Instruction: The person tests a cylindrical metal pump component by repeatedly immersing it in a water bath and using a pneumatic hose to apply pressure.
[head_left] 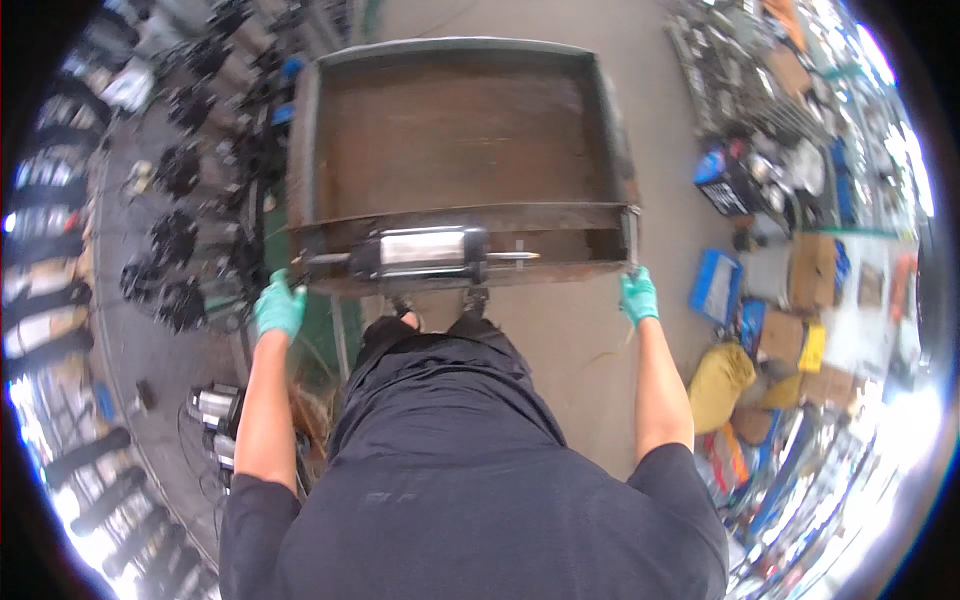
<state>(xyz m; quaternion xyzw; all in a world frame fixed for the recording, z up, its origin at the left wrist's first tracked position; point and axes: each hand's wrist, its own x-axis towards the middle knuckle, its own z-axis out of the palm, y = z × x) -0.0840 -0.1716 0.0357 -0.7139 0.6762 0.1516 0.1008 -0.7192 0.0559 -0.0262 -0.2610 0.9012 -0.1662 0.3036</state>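
Note:
A large rusty brown metal box cart [455,45] with grey-green rims stands in front of my body. My left hand [280,306], in a green glove, is closed at its near left corner. At the near right corner my right hand [638,296], gloved the same way, is wrapped on the cart's edge. Across the near end of the cart lies a cylindrical motor [424,250], black with a silver middle. A thin shaft sticks out from each of its ends. Neither hand touches the motor.
Dark machine parts [180,230] stand in rows along a bench on the left, with more silver motors [215,408] lower down. To the right are a blue crate [716,286], cardboard boxes [812,270] and an olive sack [722,385]. Grey floor [580,370] runs beside the cart.

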